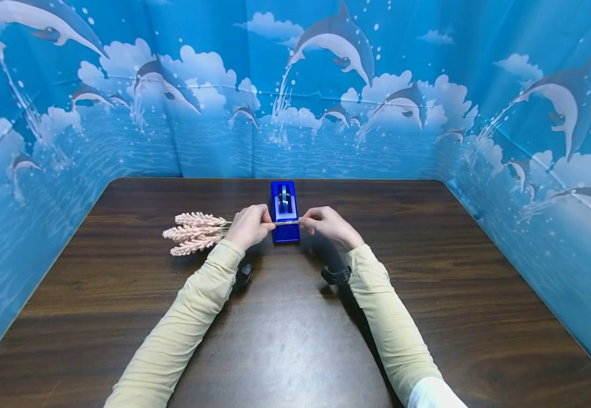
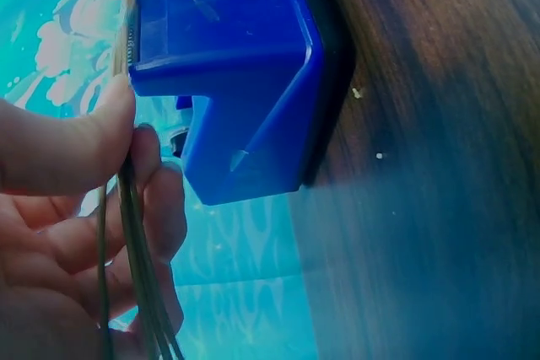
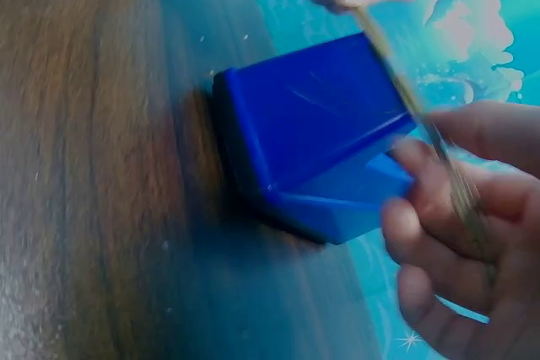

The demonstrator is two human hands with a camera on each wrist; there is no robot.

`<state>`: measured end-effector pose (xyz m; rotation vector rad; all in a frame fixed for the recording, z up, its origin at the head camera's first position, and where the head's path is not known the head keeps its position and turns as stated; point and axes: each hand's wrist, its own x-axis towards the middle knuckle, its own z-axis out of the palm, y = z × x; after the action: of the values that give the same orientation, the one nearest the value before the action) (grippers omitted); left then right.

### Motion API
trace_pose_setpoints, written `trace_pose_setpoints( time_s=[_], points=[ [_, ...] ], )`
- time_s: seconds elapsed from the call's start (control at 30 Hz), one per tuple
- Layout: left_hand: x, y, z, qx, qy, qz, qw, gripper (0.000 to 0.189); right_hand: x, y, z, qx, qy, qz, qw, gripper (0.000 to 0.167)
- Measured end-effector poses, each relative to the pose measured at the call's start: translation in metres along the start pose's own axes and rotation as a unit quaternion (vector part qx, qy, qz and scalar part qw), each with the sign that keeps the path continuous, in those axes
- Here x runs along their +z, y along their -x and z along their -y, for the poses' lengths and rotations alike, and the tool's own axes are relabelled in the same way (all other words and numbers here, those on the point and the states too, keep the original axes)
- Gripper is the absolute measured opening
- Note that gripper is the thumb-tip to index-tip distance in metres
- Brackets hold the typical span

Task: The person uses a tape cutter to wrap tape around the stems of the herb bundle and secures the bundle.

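A blue tape dispenser (image 1: 286, 234) stands on the table, with a roll of tape (image 1: 284, 195) in its well. My left hand (image 1: 248, 226) pinches the thin stems (image 2: 139, 250) of a pale pink flower bunch between thumb and fingers. The fluffy flower heads (image 1: 194, 233) point left, beyond that hand. Across the dispenser's cutting end, the stems run close along the toothed edge. On the other side, my right hand (image 1: 330, 225) holds the stem ends between thumb and curled fingers. Blur softens the stems (image 3: 396, 77) in the right wrist view.
The dark wooden table (image 1: 285, 340) reaches back to a blue dolphin-print curtain (image 1: 213, 141), which also lines both sides. Black bands (image 1: 336, 276) show under the wrists. A few tiny pale specks (image 2: 380, 156) lie on the wood beside the dispenser.
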<state>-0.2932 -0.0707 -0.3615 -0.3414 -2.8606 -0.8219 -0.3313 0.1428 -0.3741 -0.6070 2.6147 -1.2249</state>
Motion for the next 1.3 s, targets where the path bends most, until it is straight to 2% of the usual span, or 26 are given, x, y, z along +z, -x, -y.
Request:
trace_pose_setpoints(
  time_s=[0.1,0.17,0.27,0.37,0.53,0.6,0.77,0.93,1.07,1.2,1.3],
  points=[
    [0.001,0.0,-0.001,0.004,-0.012,-0.003,0.9999,0.019,0.004,-0.001,0.0,0.017,-0.005,0.005,0.9998,0.045],
    [0.002,-0.001,-0.001,0.01,-0.02,-0.003,0.9997,0.019,0.006,-0.001,0.002,0.026,-0.007,-0.002,0.9996,0.048],
    [0.001,-0.001,0.0,0.009,-0.022,0.007,0.9997,0.019,0.007,-0.001,0.004,0.033,-0.003,-0.013,0.9994,0.045],
    [0.0,-0.001,0.001,-0.005,-0.016,0.031,0.9994,0.019,0.006,-0.001,0.006,0.04,-0.007,-0.018,0.999,0.04],
    [0.002,-0.002,0.001,-0.033,-0.012,0.068,0.9971,0.04,0.005,0.0,0.01,0.047,-0.009,-0.031,0.9984,0.035],
    [0.003,-0.001,0.001,-0.033,-0.015,0.067,0.9971,0.04,0.005,0.001,0.011,0.049,-0.001,-0.028,0.9984,0.035],
    [0.005,0.001,0.001,-0.026,-0.015,0.032,0.9991,0.031,0.005,0.002,0.009,0.045,0.009,-0.008,0.9989,0.033],
    [0.006,0.001,-0.001,-0.025,-0.019,0.018,0.9993,0.027,0.004,0.003,0.005,0.025,0.007,0.011,0.9996,0.028],
    [0.006,0.001,-0.001,-0.021,-0.039,0.033,0.9985,0.026,0.004,0.002,0.004,0.02,0.002,0.016,0.9997,0.026],
    [0.004,-0.001,0.001,-0.019,-0.04,0.067,0.9968,0.027,0.005,0.0,0.003,0.032,0.006,0.022,0.9992,0.039],
    [0.003,-0.002,0.002,-0.013,-0.028,0.079,0.9964,0.031,0.006,0.0,0.002,0.036,0.014,0.026,0.9989,0.048]
  ],
)
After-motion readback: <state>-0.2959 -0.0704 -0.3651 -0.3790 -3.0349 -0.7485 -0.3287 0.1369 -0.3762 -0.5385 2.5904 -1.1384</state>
